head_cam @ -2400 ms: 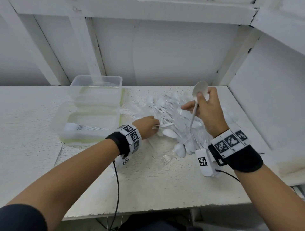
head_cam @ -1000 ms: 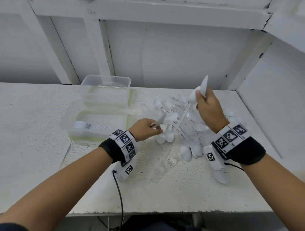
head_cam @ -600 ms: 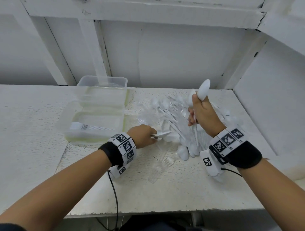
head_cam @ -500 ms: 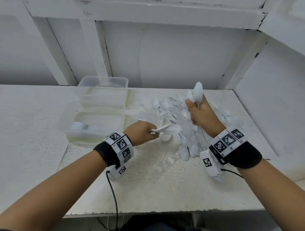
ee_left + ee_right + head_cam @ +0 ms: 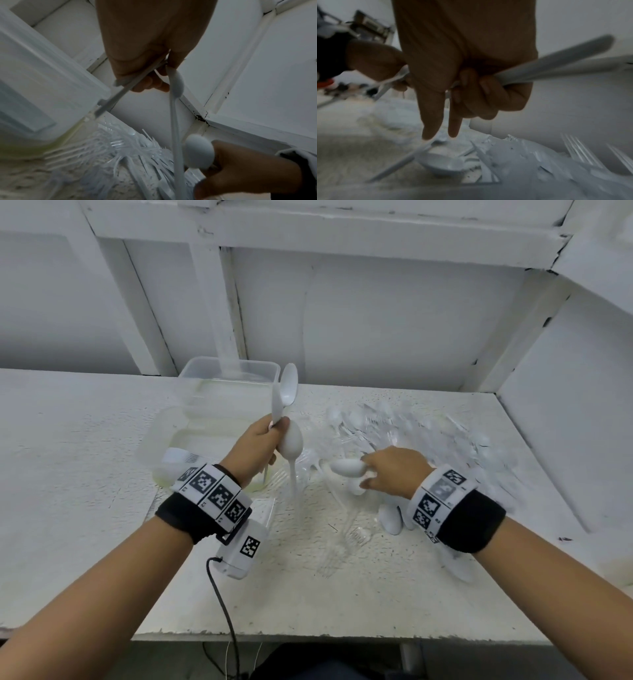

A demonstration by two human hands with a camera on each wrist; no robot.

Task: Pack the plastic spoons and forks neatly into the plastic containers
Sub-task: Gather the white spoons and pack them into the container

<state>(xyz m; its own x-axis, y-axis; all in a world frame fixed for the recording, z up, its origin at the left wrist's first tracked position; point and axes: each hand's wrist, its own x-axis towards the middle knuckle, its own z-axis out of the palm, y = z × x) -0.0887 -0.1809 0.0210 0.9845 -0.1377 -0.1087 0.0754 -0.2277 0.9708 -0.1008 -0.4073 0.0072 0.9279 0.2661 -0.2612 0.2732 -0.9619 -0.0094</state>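
Observation:
My left hand (image 5: 270, 433) is raised beside the containers and grips white plastic spoons (image 5: 288, 386): two bowls stick up and one spoon (image 5: 291, 445) hangs bowl-up with its handle down. The left wrist view shows their handles (image 5: 123, 86) crossing in that fist (image 5: 150, 81). My right hand (image 5: 370, 474) is low over the pile of clear forks and white spoons (image 5: 421, 433), holding a white spoon (image 5: 346, 468). In the right wrist view three fingers (image 5: 488, 94) curl round spoon handles (image 5: 556, 63) while two point down. Two clear containers (image 5: 191, 378) stand at back left; the nearer one (image 5: 154, 440) holds cutlery (image 5: 178, 457).
A few white spoons (image 5: 392, 518) and clear forks (image 5: 356, 534) lie loose in front of the pile. The white table (image 5: 85, 474) ends at a front edge (image 5: 308, 637). A wall and white frame close the back and right side. A cable (image 5: 222, 604) hangs from my left wrist.
My left hand has lifted from the pile and now holds spoons upright near the containers. My right hand has come down from its raised position to the pile.

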